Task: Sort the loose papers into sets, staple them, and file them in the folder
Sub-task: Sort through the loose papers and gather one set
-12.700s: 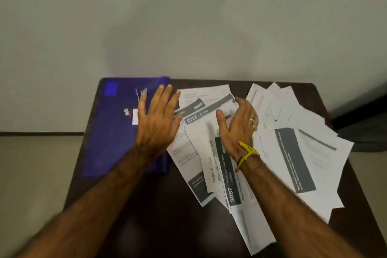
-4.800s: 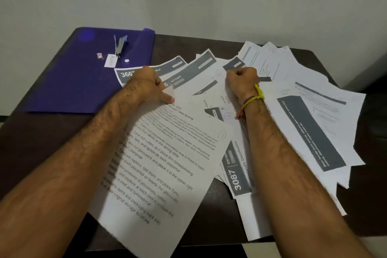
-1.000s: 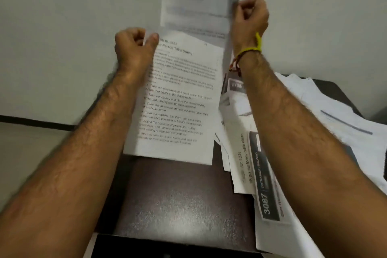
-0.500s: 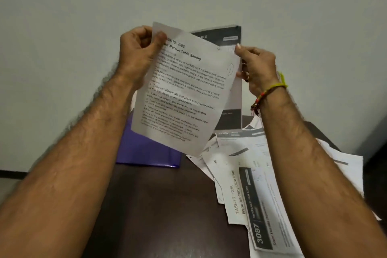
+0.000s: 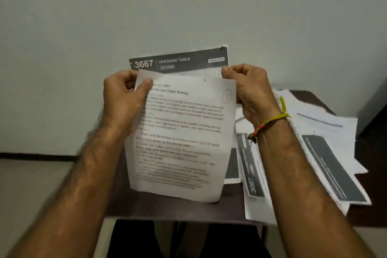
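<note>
Up in front of my chest, above the near edge of the dark table [image 5: 167,207], I hold two sheets one behind the other. My left hand [image 5: 123,100] pinches the upper left corner of the front sheet [image 5: 182,138], thumb curled over its face, fingers tucked behind it. That page is headed "Four-Person Table Setting" and has a circled mark pencilled at its top right. My right hand [image 5: 249,92] grips the right edges of the sheets, fingers curled round them near the top. Behind, the back sheet [image 5: 180,62] rises above the front one, showing a grey banner that reads "3667 DRESSING TABLE". Both pages hang roughly upright, tilted a little toward me. To my right, the loose papers [image 5: 310,153] lie fanned and overlapping on the table, one with "3087" on its dark strip. A yellow band [image 5: 272,120] circles my right wrist.
</note>
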